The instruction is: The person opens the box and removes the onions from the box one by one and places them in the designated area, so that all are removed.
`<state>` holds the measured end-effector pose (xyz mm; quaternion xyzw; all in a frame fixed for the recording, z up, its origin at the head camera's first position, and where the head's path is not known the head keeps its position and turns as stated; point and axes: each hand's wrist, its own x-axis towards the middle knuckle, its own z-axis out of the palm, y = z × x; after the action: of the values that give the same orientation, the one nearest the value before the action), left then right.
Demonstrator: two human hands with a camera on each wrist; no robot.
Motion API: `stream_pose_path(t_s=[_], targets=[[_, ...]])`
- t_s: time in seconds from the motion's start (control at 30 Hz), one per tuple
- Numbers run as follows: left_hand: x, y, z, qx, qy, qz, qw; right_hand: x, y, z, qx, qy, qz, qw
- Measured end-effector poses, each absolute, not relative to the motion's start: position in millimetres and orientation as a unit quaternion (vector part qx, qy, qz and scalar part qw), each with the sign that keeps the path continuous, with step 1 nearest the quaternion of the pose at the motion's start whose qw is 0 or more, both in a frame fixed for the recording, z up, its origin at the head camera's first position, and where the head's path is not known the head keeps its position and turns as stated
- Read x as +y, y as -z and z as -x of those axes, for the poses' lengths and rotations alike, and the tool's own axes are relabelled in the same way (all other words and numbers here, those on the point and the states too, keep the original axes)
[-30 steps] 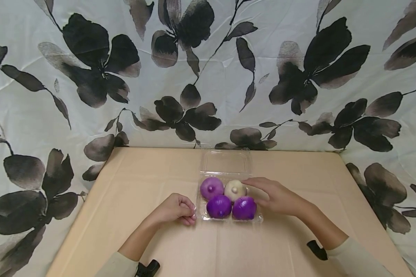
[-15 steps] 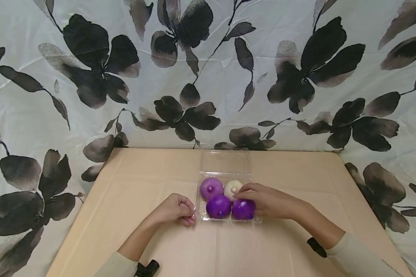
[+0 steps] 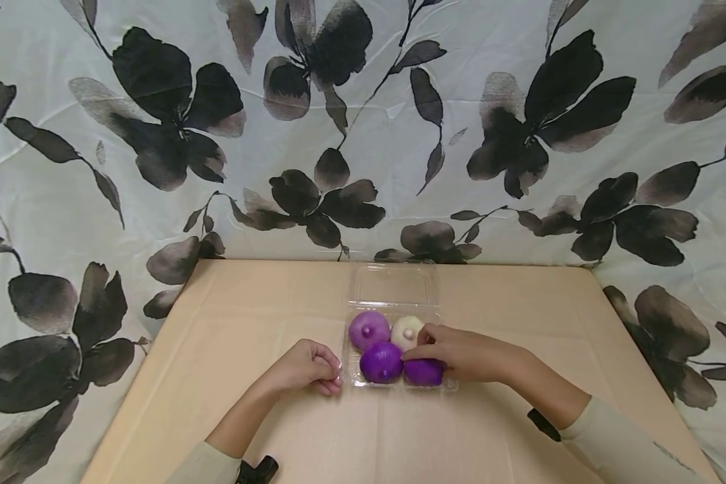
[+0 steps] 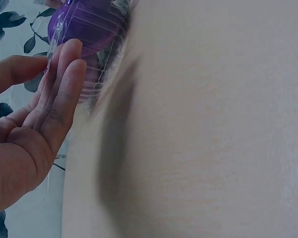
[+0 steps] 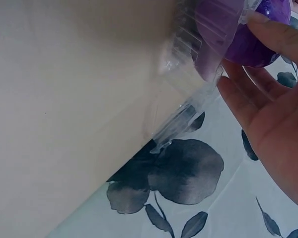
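Note:
A clear plastic clamshell box [image 3: 347,363] lies open on the table, its lid [image 3: 393,284] tipped back. Inside sit a light purple onion [image 3: 369,331] at back left, a pale white onion [image 3: 407,332] at back right and a deep purple onion [image 3: 382,363] at front left. My right hand [image 3: 474,353] grips the front-right purple onion [image 3: 423,374] from above, covering its top. In the right wrist view, this onion [image 5: 253,47] shows between thumb and fingers. My left hand [image 3: 314,366] pinches the box's left rim [image 4: 53,47] between thumb and fingertips.
The box rests on a pale tan table [image 3: 266,289], near its middle. Behind the table's far edge hangs a white cloth [image 3: 399,154] printed with dark flowers. Black wrist straps [image 3: 257,470] show by the sleeves.
My right hand has come from beside the back-right white onion forward and onto the front-right purple onion, its fingers closing over it. The left hand stays at the box's rim.

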<state>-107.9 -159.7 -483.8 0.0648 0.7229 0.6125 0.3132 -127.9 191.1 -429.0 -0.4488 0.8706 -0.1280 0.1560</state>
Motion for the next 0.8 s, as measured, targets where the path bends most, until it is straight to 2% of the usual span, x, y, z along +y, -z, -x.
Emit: stream_pose_path(t_s=[0.17, 0.53, 0.8], targets=[[-159.6, 485.2, 107.9, 0.721, -0.615, -0.066, 0.314, 190.6, 428.7, 130.0, 0.871, 0.151, 0.433, 0.177], [-158.7, 484.2, 107.7, 0.72, -0.616, -0.068, 0.312, 194.2, 429.5, 135.0, 0.868, 0.173, 0.431, 0.178], [-157.7, 483.8, 108.8, 0.722, -0.615, -0.069, 0.311, 196.2, 426.7, 137.1, 0.875, 0.201, 0.395, 0.194]])
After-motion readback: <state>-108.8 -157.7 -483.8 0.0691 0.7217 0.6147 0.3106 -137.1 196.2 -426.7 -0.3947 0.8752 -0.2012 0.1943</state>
